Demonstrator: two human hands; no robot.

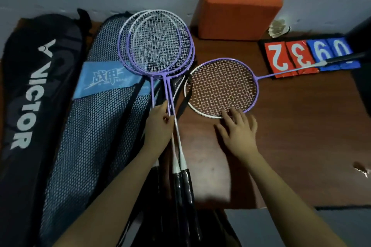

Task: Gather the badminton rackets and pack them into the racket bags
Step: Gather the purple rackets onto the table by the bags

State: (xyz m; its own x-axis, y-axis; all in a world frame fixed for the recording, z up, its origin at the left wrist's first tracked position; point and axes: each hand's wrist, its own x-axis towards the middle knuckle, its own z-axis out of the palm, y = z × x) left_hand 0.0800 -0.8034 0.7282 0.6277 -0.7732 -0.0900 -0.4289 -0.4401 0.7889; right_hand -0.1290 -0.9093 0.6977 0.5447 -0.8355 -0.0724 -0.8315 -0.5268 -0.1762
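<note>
Three purple-and-white rackets [158, 46] lie bunched with their heads fanned over the top of the mesh racket bag [96, 122], their shafts running down toward the near edge of the worktop [301, 136]. The left hand [159, 124] holds them there, its grip curled round the thin shafts just below the heads. A fourth racket [220, 86] lies apart to the right, flat on the worktop with its head just beside the bunch and its shaft pointing away across the scoreboard cards [307, 56]. The right hand [239, 128] rests flat and spread, fingertips touching the near rim of that head, clamped on nothing. By my reading the gathering is most of the way done: three rackets are collected and the last is about to be drawn in. The packing has not started, as no racket is seen inside a bag. The mesh bag and the black Victor bag [34, 96] to its left both lie flat; whether either is open I cannot tell. Behind stand an orange block [239, 10] against the wall and a shuttlecock [279, 28] near the cards.
</note>
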